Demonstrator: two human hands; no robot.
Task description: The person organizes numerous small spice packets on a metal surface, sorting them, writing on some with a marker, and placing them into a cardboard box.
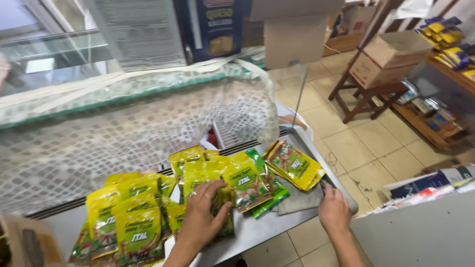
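- Left hand point(202, 217), ring on one finger, laid palm-down with fingers spread on a heap of flat yellow plastic seasoning sachets point(208, 173) printed with red and green pictures; pressed on top of them, not closed around any.
- Right hand point(333, 211) at the near right edge of the grey metal counter point(257, 228), fingers curled towards a crumpled grey cloth point(299, 200); impossible to tell whether anything was pinched between them.
- Sachets spread across the counter in overlapping groups: a stack at the near left point(131, 225), the heap under the left hand in the middle, a fanned bundle point(295, 164) tilted up at the right.
- One green-edged sachet point(269, 193) tucked among the yellow ones, just beside the cloth.
- Cloth lying partly under the right-hand bundle, touching the counter's edge.
- Sheet of clear plastic with a white lattice pattern point(123, 133) draped behind the sachets, over the front of a glass display case point(54, 54).
- Brown cardboard piece point(29, 242) at the near left corner.
- Beige tiled floor point(356, 143) to the right, with a dark wooden stool point(366, 96) bearing an open brown cardboard box point(391, 57), well apart from the counter.
- Wooden shelves point(435, 116) at the far right carrying yellow and blue packets point(452, 42).
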